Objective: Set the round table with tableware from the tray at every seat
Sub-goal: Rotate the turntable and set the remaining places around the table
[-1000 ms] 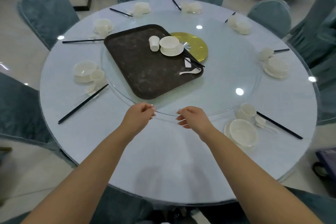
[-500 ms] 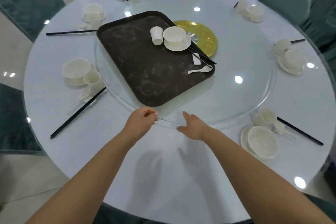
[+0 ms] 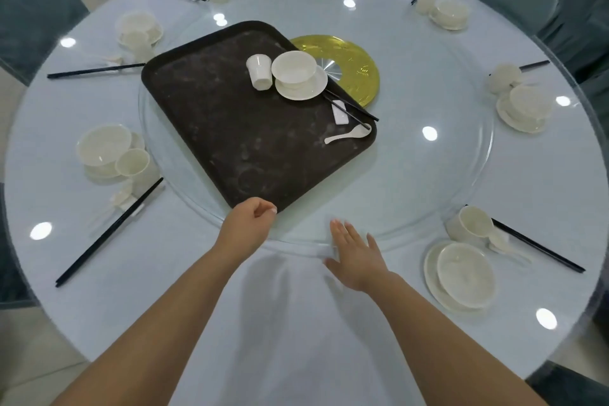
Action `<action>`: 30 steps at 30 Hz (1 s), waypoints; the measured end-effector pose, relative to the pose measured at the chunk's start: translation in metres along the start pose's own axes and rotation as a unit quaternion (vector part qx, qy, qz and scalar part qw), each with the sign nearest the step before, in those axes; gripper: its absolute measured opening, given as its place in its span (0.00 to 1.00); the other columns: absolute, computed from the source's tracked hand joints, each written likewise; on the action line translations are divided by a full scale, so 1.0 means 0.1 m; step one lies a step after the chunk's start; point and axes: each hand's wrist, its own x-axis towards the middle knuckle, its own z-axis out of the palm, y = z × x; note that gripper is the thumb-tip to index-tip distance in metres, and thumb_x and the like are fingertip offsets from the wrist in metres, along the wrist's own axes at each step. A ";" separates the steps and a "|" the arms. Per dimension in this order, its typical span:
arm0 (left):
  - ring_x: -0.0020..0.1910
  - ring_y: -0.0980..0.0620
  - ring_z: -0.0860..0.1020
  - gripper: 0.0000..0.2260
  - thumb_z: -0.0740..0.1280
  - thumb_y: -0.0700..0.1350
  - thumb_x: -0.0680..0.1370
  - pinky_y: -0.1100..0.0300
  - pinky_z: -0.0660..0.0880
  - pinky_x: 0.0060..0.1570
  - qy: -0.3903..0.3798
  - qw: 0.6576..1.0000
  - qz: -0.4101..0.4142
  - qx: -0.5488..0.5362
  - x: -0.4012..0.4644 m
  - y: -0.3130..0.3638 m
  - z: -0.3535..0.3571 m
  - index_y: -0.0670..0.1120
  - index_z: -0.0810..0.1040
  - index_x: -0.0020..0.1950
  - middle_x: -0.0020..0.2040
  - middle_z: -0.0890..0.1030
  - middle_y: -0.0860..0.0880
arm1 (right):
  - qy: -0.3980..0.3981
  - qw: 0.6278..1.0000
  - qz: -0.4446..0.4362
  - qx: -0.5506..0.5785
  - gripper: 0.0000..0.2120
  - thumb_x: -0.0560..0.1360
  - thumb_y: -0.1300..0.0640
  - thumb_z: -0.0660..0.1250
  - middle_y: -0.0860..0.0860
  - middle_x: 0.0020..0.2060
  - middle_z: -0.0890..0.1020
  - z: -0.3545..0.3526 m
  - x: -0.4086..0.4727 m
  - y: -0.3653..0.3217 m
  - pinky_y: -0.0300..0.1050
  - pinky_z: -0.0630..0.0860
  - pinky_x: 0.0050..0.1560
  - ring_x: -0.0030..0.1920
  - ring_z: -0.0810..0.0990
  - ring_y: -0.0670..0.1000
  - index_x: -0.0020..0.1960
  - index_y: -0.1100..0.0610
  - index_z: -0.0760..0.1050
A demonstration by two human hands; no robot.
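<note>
- Round worktop [image 3: 296, 323], pale cloth under glass; blue-covered chairs [image 3: 31, 6] ringing it.
- Glass turntable [image 3: 428, 181] at centre, carrying the tray; gold disc [image 3: 359, 76] at its hub.
- Tray [image 3: 230, 128], dark, lying askew on the turntable, near corner just beside the left hand; presumably parked there to be spun within reach.
- One set left on the tray: cup [image 3: 259, 71], bowl [image 3: 294, 69] on saucer [image 3: 309, 89], chopsticks [image 3: 354, 109] across a white rest [image 3: 340, 113], spoon [image 3: 349, 135].
- Seven seats already laid around the rim, e.g. bowl set [image 3: 466, 275] at near right; near seat bare, likely the last one.
- Left hand [image 3: 248, 224]: grip loosely curled at the turntable edge by the tray corner; contact unclear, nothing visibly held.
- Right hand [image 3: 354, 254]: grip flat, fingers straight, spread over the turntable rim, holding nothing; apparently steadying or turning the glass.
</note>
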 end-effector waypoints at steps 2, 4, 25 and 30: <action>0.47 0.57 0.75 0.04 0.62 0.50 0.81 0.61 0.70 0.48 -0.004 0.999 0.011 0.050 0.07 0.03 0.08 0.53 0.75 0.52 0.47 0.76 0.56 | -0.009 1.000 0.002 0.004 0.37 0.81 0.42 0.52 0.46 0.78 0.38 -0.02 -0.01 0.07 0.57 0.40 0.76 0.78 0.36 0.47 0.78 0.52 0.33; 0.47 0.57 0.74 0.04 0.63 0.50 0.81 0.62 0.70 0.48 -0.012 0.997 0.014 0.072 0.16 0.09 0.15 0.53 0.75 0.53 0.48 0.76 0.56 | -0.019 1.000 0.008 0.016 0.37 0.81 0.42 0.53 0.45 0.78 0.38 -0.07 -0.02 0.16 0.57 0.40 0.76 0.78 0.36 0.47 0.78 0.52 0.33; 0.75 0.43 0.60 0.31 0.69 0.53 0.76 0.46 0.61 0.72 0.040 0.973 0.018 0.225 1.16 0.34 0.18 0.46 0.62 0.76 0.76 0.61 0.44 | 0.202 0.841 0.120 0.487 0.13 0.80 0.49 0.62 0.48 0.56 0.80 -1.22 0.71 0.46 0.51 0.75 0.64 0.58 0.79 0.51 0.61 0.53 0.77; 0.79 0.44 0.51 0.42 0.67 0.63 0.74 0.42 0.50 0.75 0.027 0.944 -0.015 0.328 1.41 0.19 0.09 0.46 0.53 0.79 0.80 0.53 0.44 | 0.169 0.853 0.096 0.484 0.11 0.79 0.50 0.63 0.48 0.50 0.81 -1.36 1.01 0.38 0.53 0.76 0.62 0.52 0.81 0.51 0.58 0.52 0.77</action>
